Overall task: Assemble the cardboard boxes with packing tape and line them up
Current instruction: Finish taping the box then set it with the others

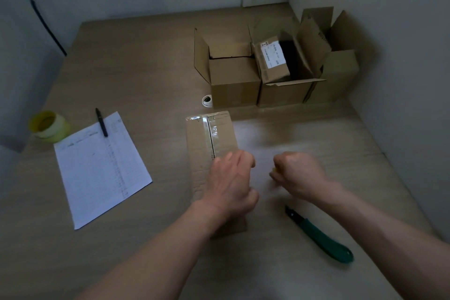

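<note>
A cardboard box [211,143] lies in the middle of the table [136,61], a strip of clear packing tape [212,129] running along its centre seam and folding over the far edge. The left hand [231,182] rests palm down on the near part of the box, fingers spread flat on the cardboard, gripping nothing. The right hand [298,173] hovers just beside the box over the bare table, curled into a fist around something small and yellowish that is mostly hidden; what it is I cannot tell. Near the right forearm a green-handled utility knife [321,238] lies on the table. At the far right, three open boxes [280,73] stand side by side against the wall, flaps up. To the left lie a printed sheet [102,168] with a black pen [101,122] across its top corner, and a yellow tape roll [50,125] beyond it
</note>
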A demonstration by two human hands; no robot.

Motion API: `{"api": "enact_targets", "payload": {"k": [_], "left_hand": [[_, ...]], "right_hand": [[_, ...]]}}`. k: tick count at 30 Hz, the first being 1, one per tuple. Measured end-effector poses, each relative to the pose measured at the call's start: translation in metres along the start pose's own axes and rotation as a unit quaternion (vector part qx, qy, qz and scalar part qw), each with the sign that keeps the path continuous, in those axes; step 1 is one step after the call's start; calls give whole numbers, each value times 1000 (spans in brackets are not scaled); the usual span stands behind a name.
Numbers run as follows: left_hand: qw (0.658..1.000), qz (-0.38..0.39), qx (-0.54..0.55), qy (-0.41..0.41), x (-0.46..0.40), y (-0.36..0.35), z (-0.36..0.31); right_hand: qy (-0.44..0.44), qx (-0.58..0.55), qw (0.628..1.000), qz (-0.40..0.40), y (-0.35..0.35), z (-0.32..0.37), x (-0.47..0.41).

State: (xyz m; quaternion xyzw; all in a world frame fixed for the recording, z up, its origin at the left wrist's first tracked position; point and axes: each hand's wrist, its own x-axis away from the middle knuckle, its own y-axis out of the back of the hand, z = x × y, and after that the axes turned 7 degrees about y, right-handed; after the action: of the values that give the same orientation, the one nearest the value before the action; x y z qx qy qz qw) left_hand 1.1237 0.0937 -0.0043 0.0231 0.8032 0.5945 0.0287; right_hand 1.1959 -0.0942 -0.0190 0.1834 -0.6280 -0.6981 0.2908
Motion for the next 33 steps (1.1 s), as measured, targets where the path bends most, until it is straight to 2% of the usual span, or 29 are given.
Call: {"api": "enact_targets", "payload": {"k": [10,14,18,26,29,31,33], "left_hand": [[999,-31,17,-2,2,-1,1],[999,-36,17,-4,2,-2,0],[999,-35,25,-5,1,-2,1],[998,-14,51,15,0,-2,-4],[997,-10,45,66,-5,0,-15],[987,-4,109,119,-11,3,-18],[943,-40,290,158,-12,15,-11]], "right_hand": [[11,-64,989,-136,-38,-19,47],[-23,-90,985,-147,-49,-9,70],[-45,-69,987,-141,-60,0,80],[-67,-24,994,-88,-81,11,102],[-104,-38,980,-163,-63,21,89],[-111,-106,960,-233,-41,39,77],[-98,-198,941,-258,-18,65,65]]}}
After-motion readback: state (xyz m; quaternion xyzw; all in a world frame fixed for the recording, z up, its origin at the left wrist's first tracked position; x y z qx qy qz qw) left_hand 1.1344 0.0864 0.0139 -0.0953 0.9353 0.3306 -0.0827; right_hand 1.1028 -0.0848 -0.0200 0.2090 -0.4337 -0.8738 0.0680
